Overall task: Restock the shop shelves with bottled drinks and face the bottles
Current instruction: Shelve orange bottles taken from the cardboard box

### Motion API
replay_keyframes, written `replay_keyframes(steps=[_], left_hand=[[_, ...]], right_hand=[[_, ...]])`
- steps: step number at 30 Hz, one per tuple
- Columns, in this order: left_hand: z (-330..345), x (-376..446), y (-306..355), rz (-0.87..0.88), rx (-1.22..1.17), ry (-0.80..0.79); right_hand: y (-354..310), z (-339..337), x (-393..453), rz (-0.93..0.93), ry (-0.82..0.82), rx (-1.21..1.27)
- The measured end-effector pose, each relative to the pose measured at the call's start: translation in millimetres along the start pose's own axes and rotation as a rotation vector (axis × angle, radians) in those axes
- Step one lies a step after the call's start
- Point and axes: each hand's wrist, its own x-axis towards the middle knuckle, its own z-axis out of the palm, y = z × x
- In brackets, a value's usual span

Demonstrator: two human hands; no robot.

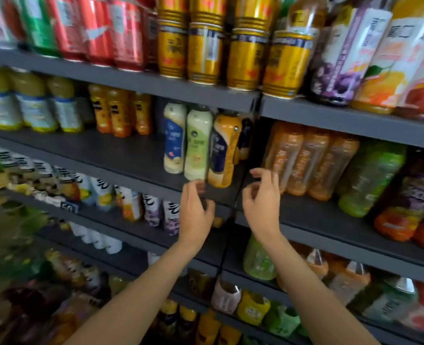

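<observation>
Now, in the head view, the left hand [196, 207] and the right hand [262, 202] hover half-open and empty just below three tall plastic bottles: cream-and-blue [174, 138], pale green [197, 143] and orange [224, 150], near the dark metal shelf [106, 150] edge. I judge facing is in hand; next, turn their labels forward.

Both empty hands, left hand [196, 210] and right hand [262, 202], hover below shelved bottles [198, 143].

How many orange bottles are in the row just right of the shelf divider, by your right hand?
3 orange bottles, side by side left of the green bottle, above the right hand. More may sit hidden behind.
</observation>
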Motion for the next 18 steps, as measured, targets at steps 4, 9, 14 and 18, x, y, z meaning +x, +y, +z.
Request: replay_keyframes(steps=[4, 9, 14, 18], left_hand=[[-103.0, -32.6, -68.4, -0.08, 0.085, 0.082], [-260.8, -80.9, -177.1, -0.413, 0.219, 0.165], [-420.6, -146.8, -282.7, -0.928, 0.327, -0.053], [-519.3, -186.4, -319.9, -1.106, 0.43, -0.155]], right_hand=[[-71.3, 81.2, -39.4, -0.113, -0.159, 0.049], [-163.0, 212.7, -127.9, -0.143, -0.576, 0.053], [-228.7, 330.5, -222.7, -0.152, -1.109, -0.042], [-263.2, 391.6, -270.4, -0.184, -1.355, -0.123]])
